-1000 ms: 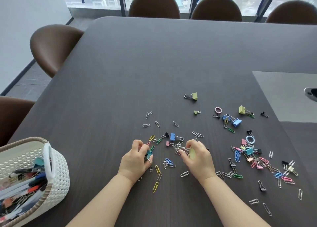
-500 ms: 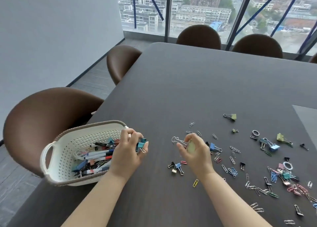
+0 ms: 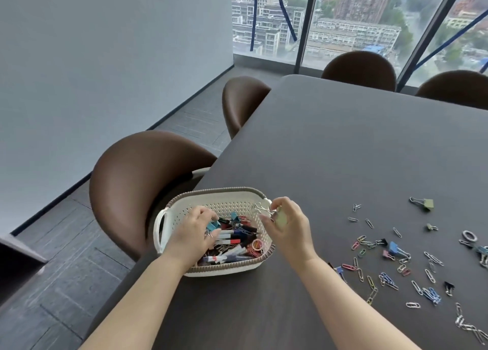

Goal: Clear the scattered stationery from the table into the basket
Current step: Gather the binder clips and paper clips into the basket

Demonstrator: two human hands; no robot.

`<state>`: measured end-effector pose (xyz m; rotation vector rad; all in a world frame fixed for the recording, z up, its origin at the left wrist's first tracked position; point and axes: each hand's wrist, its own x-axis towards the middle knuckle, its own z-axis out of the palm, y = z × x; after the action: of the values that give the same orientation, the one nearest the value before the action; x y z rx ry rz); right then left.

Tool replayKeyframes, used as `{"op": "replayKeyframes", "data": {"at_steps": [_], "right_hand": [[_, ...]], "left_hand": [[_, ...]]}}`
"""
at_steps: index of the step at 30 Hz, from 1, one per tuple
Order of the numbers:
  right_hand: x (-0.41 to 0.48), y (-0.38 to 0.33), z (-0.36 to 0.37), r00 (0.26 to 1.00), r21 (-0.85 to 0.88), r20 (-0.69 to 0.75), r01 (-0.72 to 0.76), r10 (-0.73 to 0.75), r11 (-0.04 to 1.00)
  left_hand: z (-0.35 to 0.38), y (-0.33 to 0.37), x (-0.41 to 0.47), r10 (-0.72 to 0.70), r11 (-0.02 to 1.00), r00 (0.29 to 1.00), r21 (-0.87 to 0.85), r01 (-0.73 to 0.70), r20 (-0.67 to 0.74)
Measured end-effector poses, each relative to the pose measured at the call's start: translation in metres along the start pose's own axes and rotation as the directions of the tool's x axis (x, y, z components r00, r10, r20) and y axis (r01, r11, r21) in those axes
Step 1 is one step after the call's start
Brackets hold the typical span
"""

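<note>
Now I am holding my left hand over the basket, fingers curling round a teal binder clip, while my right hand is pinching a pale green binder clip just above the basket's right rim. Both clips are looking light, stiff and springy, and I am judging the painted body a surer hold than the slippery wire handles. More paper clips are lying scattered on the table.

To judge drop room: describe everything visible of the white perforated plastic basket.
White perforated plastic basket, oblong, brown braided rim, loop handle. Upright at the left edge of the dark table, holding pens. The left hand, gripping a teal binder clip, reaches inside; the right hand, holding a green binder clip, hovers over its right rim.
</note>
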<state>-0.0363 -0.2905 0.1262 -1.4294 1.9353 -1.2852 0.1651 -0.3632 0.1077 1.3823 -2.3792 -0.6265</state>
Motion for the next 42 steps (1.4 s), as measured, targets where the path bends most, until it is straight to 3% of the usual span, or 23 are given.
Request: {"op": "replayKeyframes", "data": {"at_steps": [6, 10, 14, 18, 25, 31, 36, 42], "right_hand": [[0.002, -0.001, 0.002, 1.0, -0.015, -0.009, -0.017, 0.017, 1.0], [0.004, -0.007, 0.008, 1.0, -0.019, 0.004, -0.021, 0.021, 1.0], [0.007, -0.017, 0.02, 0.999, -0.053, 0.043, 0.004, -0.001, 0.999], [0.013, -0.028, 0.035, 0.987, -0.231, 0.161, 0.018, 0.02, 0.973], [0.012, -0.029, 0.052, 0.944, -0.498, 0.329, 0.156, 0.019, 0.853], [-0.006, -0.023, 0.031, 0.96, -0.315, 0.281, 0.096, -0.004, 0.944], [-0.009, -0.007, 0.007, 0.966, -0.298, 0.258, 0.066, 0.014, 0.952], [-0.007, -0.013, -0.001, 0.93, -0.301, 0.341, 0.243, -0.134, 0.922]], "left_hand": [[0.001, -0.013, 0.005, -0.011, 0.999, 0.991, 0.041, 0.005, 0.134], [-0.005, -0.018, 0.005, 0.009, 1.0, 0.991, -0.022, -0.006, 0.137], [-0.019, -0.016, -0.003, 0.031, 0.999, 0.997, -0.013, -0.03, 0.065], [-0.028, -0.019, -0.014, 0.054, 0.998, 0.995, -0.011, -0.055, -0.086], [-0.027, -0.019, -0.024, 0.083, 0.997, 0.988, 0.016, -0.082, -0.13], [-0.016, -0.001, -0.019, 0.097, 0.995, 0.973, 0.023, -0.094, -0.208], [-0.007, 0.029, -0.02, 0.152, 0.988, 0.929, 0.084, -0.131, -0.338], [0.001, 0.043, -0.026, 0.124, 0.986, 0.922, 0.149, -0.073, -0.368]]}}
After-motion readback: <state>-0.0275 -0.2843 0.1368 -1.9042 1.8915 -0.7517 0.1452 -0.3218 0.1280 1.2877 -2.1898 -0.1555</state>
